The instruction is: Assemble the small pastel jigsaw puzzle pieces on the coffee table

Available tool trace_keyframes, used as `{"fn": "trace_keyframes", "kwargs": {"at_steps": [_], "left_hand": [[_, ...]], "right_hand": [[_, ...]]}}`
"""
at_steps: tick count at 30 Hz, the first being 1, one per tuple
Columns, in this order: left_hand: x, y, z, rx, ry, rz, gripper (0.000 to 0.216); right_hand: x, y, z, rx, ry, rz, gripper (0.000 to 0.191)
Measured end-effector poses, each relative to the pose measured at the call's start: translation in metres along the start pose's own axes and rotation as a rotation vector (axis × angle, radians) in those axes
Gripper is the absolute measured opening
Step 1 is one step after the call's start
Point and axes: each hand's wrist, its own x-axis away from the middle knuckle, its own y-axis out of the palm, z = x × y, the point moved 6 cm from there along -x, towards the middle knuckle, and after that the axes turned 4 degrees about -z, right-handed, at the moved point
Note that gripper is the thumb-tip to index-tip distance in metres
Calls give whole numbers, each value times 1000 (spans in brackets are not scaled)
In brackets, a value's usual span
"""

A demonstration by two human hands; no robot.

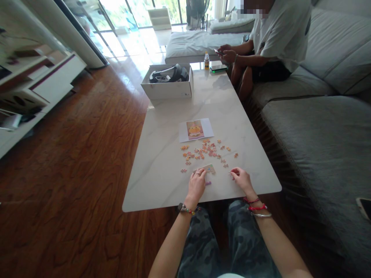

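Observation:
On the white marble-patterned table (pixel 156 154), my left hand (pixel 197 180) rests with its fingers laid over a small joined section of jigsaw puzzle (pixel 210 168), covering its left part. A thin purple strip (pixel 208 183) lies beside that hand. To the right, my right hand (pixel 241 178) pinches a small puzzle piece (pixel 230 173) at its fingertips, just above or on the tabletop; most of the piece is hidden. Loose orange and pink puzzle pieces (pixel 213 150) are scattered beyond both hands. Behind them lies a paper sheet (pixel 206 125) printed with a yellow figure.
An open white box (pixel 168 92) with a dark headset-like device stands at the table's far left. A small bottle (pixel 206 61) and a dark flat device (pixel 218 68) are at the far end. Another person (pixel 278 42) sits on the grey sofa (pixel 319 123) holding a phone.

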Motion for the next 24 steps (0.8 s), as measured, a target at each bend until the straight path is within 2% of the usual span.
{"fn": "trace_keyframes", "kwargs": {"at_steps": [2,5,7,12,16,20,24], "left_hand": [[1,2,-3,-19,4,-10,41],[0,4,-3,-36,14,-51,41],[-1,4,-3,-37,18,-67,40],[-5,3,1,-43,-6,-38,40],[-5,3,8,-49,-2,-22,41],[-3,7,16,-56,38,-78,46],[-2,11,17,-62,63,-119,45]], "right_hand": [[-4,-12,6,39,-9,26,15],[-3,-16,10,-78,16,12,22],[1,-5,7,-194,41,-25,26],[5,49,-10,-348,93,-116,23],[-1,72,-16,-252,140,-127,13],[-7,73,-16,-109,153,-144,8],[-9,72,-14,-105,164,-182,6]]}}
